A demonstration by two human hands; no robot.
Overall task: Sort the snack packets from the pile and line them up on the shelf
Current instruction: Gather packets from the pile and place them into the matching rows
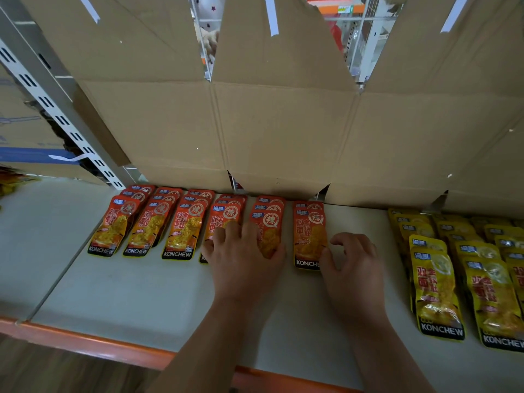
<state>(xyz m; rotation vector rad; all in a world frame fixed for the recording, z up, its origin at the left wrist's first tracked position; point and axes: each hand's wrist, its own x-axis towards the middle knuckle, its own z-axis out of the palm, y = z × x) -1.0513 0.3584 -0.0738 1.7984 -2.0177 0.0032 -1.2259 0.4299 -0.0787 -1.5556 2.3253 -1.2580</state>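
Head view: take the cardboard back wall as your reference. Beyond its left end, at the frame edge, a loose heap of packets shows only in part, too blurred to read.

At the wall's foot, left section, three overlapped columns of red KONCHEW packets lie flat on the white shelf, untouched. Below the wall's middle, your left hand lies on the fourth column and fifth column, fingers spread and nearly straight, pressing down and gripping nothing. Just right of it, your right hand sits beside the sixth column, thumb against the packet's lower right edge, fingers loosely bent over the shelf, nothing held. Under the wall's right section, yellow KONCHEW packets lie in rows, well apart from the red.

Assessment: the packets look light, soft and glossy, so they are likely to slide over one another. Steady each column with a flat palm and shift it by its side edges. Lift a single packet by the flat top or bottom seal, not the filled middle.
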